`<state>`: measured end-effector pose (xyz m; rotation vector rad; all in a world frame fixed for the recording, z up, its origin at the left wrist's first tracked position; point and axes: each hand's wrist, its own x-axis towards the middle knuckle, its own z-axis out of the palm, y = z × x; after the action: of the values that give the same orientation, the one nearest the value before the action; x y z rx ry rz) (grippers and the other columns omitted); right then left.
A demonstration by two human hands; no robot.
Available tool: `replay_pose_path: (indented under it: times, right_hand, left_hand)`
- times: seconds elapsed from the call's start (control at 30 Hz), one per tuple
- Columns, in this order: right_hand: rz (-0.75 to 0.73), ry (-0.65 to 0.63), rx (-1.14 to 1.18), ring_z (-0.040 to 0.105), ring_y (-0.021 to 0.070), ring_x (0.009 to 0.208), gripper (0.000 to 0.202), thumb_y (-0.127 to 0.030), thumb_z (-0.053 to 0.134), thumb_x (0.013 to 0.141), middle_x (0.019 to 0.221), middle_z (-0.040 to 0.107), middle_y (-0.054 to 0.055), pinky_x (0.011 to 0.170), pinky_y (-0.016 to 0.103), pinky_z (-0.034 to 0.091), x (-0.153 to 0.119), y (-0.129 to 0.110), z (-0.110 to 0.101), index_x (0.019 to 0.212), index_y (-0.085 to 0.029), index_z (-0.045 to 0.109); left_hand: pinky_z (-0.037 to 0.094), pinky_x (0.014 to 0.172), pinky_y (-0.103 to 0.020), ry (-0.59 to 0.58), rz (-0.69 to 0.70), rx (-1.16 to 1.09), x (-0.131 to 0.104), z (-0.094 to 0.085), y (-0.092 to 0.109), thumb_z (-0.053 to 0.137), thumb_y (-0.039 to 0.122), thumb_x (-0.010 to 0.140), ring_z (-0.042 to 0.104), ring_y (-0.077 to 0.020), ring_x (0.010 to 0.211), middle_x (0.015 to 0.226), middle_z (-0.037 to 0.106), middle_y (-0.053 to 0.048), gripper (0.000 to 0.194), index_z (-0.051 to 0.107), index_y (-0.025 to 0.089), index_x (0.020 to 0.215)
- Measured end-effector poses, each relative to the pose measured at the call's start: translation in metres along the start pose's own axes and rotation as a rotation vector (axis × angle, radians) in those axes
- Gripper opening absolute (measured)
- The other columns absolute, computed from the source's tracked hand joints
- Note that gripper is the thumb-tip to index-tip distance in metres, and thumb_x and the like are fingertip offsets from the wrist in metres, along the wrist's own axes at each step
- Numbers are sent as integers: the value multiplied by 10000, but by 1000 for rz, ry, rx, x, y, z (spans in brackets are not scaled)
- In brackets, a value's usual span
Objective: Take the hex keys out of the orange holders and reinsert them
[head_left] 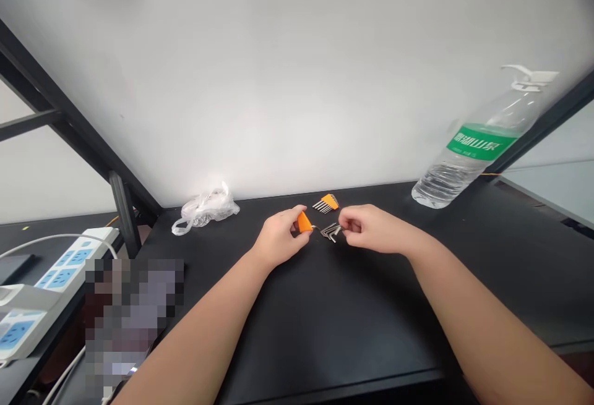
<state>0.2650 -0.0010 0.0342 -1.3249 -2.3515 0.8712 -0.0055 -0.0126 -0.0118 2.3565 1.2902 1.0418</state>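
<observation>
Between the thumb and fingers of my left hand (281,238) is an orange hex key holder (304,222), with one bent metal key sticking out of its right side. Several loose L-shaped hex keys (330,232) lie on the black table just right of it. My right hand (364,227) is closed at the right end of these keys, its fingertips pinching one hex key (339,230). Behind the hands lies a second orange holder (331,201) with several metal keys pointing left out of it.
A crumpled clear plastic bag (206,208) lies at the back left of the black table (325,331). At the back right stands a large water bottle (477,145) with a green label. White power strips (60,275) and cables are at the left, near a pixelated area. A white wall rises behind.
</observation>
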Motion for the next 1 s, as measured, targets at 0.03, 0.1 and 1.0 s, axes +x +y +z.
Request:
replay_pose_path:
  times: [0.03, 0.1, 1.0]
  right_hand:
    - [-26, 45, 138, 578, 154, 625, 67, -195, 643, 818, 728, 610, -18, 579, 283, 451, 1, -3, 1, 839, -227, 588]
    - [-71, 150, 406, 645, 174, 679, 75, -223, 646, 868, 773, 645, -7, 642, 319, 535, 2, -9, 6, 932, -234, 609]
    - [-168, 53, 524, 707, 243, 909, 211, -345, 647, 950, 998, 752, 59, 871, 430, 578, 10, -16, 28, 1081, -255, 785]
  left_hand:
    - [547, 734, -291, -4, 3, 2, 0, 0, 0, 683, 295, 865, 628, -147, 763, 925, 698, -9, 504, 581, 220, 1353]
    - [546, 734, -291, -14, 16, -2, 0, 0, 1, 680, 288, 865, 624, -149, 767, 918, 694, -11, 497, 582, 217, 1347]
    - [578, 802, -295, -51, 37, -165, -1, -8, 13, 708, 304, 847, 687, -156, 817, 950, 733, -18, 426, 640, 212, 1257]
